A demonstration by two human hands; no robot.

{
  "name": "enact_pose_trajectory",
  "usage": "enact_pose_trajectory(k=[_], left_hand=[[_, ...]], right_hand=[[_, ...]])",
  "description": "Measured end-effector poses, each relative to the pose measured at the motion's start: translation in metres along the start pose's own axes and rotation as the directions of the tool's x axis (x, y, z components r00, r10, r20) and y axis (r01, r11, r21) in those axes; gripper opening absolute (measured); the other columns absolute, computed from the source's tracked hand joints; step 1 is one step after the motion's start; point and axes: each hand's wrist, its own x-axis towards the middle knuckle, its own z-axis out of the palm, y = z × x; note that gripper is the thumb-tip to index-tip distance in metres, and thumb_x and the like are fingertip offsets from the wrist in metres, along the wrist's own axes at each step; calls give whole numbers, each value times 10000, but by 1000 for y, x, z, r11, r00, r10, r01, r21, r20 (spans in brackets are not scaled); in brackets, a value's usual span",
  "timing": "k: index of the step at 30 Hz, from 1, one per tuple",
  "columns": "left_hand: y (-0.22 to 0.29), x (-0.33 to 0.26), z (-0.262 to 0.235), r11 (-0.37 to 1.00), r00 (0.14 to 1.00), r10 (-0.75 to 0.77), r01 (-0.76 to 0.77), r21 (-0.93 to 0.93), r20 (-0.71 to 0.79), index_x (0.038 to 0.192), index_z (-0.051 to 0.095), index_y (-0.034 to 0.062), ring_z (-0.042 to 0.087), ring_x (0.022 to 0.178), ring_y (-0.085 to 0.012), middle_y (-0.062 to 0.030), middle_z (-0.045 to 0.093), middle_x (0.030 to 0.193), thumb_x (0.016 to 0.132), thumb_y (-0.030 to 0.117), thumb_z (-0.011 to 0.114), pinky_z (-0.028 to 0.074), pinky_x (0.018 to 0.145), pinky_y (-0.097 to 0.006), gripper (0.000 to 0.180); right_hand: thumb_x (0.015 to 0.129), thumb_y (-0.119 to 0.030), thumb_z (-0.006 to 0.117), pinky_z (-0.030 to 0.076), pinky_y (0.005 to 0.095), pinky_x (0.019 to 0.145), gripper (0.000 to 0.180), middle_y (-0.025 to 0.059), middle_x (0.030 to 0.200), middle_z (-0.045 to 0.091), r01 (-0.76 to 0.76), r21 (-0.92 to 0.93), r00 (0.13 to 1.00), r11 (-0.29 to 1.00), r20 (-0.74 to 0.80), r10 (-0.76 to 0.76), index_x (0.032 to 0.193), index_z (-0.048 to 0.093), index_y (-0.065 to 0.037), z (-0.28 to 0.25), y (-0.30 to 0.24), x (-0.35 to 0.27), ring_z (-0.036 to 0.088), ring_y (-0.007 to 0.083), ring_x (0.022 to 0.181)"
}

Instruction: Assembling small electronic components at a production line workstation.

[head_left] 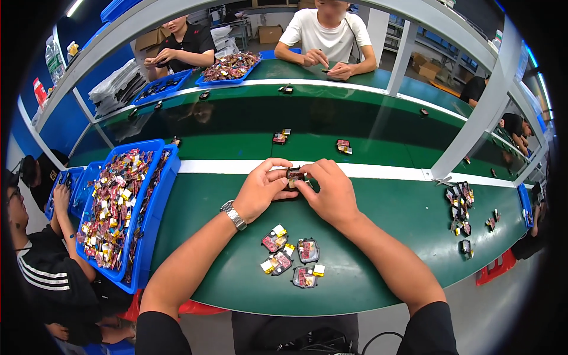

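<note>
My left hand (pixel 262 188), with a metal watch on its wrist, is closed on one side of a small black casing (pixel 294 174). From the other side, the fingers of my right hand (pixel 329 194) pinch the same casing. It is held over the green table near the white strip, and my fingers cover part of it. Between my forearms lie several similar casings, among them one with a red board and a pale yellow-ended piece (pixel 275 239) and another (pixel 308 251).
To the left, a blue bin (pixel 155 236) is heaped with small red boards and yellow-white pieces. Casings (pixel 460 207) cluster at the right. Two casings (pixel 344 146) lie beyond the white strip (pixel 378 171). A grey post (pixel 473 127) rises at right. Other people work around the tables.
</note>
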Motion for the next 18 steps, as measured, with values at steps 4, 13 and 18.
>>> enact_pose_trajectory(k=[4, 13, 18], left_hand=[[-4, -1, 7, 1000, 1000, -18, 18, -18, -10, 1241, 449, 22, 633, 1076, -218, -146, 598, 1205, 960, -23, 492, 573, 929, -374, 288], [-6, 0, 2, 999, 999, 11, -9, 44, -42, 1272, 458, 17, 638, 1057, -212, -129, 610, 1150, 950, -38, 464, 579, 892, -360, 327], [-6, -2, -2, 1000, 1000, -4, 4, 1, -17, 1276, 459, 5, 630, 1080, -216, -132, 595, 1183, 934, -43, 487, 565, 924, -381, 347]], right_hand=[[748, -122, 755, 541, 364, 682, 181, 59, 951, 607, 81, -97, 996, 992, -30, -85, 899, 659, -91, -2, 2, -2, 620, 249, 876], [804, -111, 709, 489, 368, 763, 120, 63, 913, 559, 123, 148, 987, 981, 89, -137, 910, 658, -88, -2, 17, -5, 554, 263, 873], [786, -148, 724, 478, 355, 784, 113, 70, 901, 543, -54, 235, 996, 971, 76, 38, 863, 707, -68, 1, 16, -2, 536, 251, 908]])
